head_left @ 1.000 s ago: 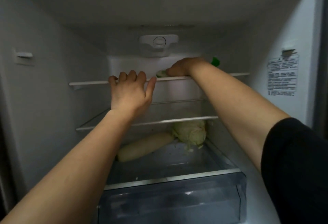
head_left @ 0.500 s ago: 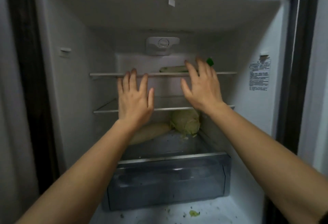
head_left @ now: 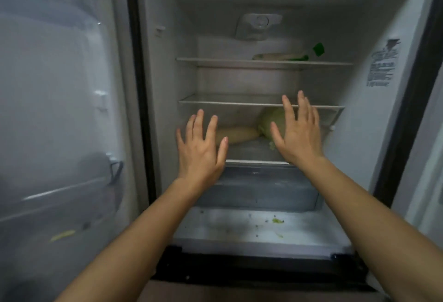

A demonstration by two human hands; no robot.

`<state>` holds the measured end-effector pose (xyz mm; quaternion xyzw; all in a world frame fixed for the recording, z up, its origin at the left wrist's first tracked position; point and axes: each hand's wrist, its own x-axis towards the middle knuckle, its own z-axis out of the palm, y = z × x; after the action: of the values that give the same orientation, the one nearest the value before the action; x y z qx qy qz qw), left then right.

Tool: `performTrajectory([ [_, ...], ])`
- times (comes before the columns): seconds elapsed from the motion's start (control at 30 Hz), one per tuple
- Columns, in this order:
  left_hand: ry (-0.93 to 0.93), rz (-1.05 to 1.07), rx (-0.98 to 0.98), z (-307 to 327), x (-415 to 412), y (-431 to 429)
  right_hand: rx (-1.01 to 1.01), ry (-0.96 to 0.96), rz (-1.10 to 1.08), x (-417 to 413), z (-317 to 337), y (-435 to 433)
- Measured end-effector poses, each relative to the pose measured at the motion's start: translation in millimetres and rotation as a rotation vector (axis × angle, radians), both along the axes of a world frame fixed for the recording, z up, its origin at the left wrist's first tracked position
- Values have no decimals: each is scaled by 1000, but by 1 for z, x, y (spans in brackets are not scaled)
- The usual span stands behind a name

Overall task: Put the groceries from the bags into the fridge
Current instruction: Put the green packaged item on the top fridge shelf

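Note:
The fridge stands open in front of me. A pale wrapped vegetable with a green tag (head_left: 280, 56) lies on the top shelf (head_left: 215, 61). Below the middle shelf (head_left: 215, 101), a long white radish (head_left: 239, 134) and a pale green cabbage (head_left: 271, 119) rest on the cover above the drawer. My left hand (head_left: 200, 149) and my right hand (head_left: 298, 131) are both empty, fingers spread, held in the air in front of the lower shelf area. The right hand partly hides the cabbage.
The fridge door (head_left: 60, 110) hangs open at the left with its door bins. A clear crisper drawer (head_left: 263, 189) sits below my hands. Green scraps (head_left: 276, 220) lie on the fridge floor. A label (head_left: 381, 64) is on the right inner wall.
My right hand has let go of the wrapped vegetable on the top shelf. Both hands have drawn back and down out of the fridge, and my view has pulled back.

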<state>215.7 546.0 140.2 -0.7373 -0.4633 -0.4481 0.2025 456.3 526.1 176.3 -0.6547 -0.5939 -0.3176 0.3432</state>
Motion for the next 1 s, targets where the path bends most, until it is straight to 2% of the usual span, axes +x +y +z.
performTrajectory([
  [0.1,26,100,34,-38,-25,-47,-21,49,145,-36,-37,-8],
  [0.2,-40,186,-15,-80,-45,-96,-84,76,302,-70,-82,-21],
  [0.3,-61,316,-155,-136,-64,-159,-159,77,454,-104,-134,-45],
  [0.4,35,478,-313,-189,-94,-239,-254,117,613,-148,-183,-82],
  [0.5,47,657,-413,-215,-135,-319,-333,160,730,-202,-215,-125],
  [0.6,38,827,-463,-215,-187,-398,-341,172,861,-260,-227,-177],
  [0.8,-80,1159,-419,-179,-305,-547,-299,81,1135,-401,-213,-293],
  [1.0,-191,1359,-359,-167,-427,-709,-298,-26,1310,-574,-214,-425],
])
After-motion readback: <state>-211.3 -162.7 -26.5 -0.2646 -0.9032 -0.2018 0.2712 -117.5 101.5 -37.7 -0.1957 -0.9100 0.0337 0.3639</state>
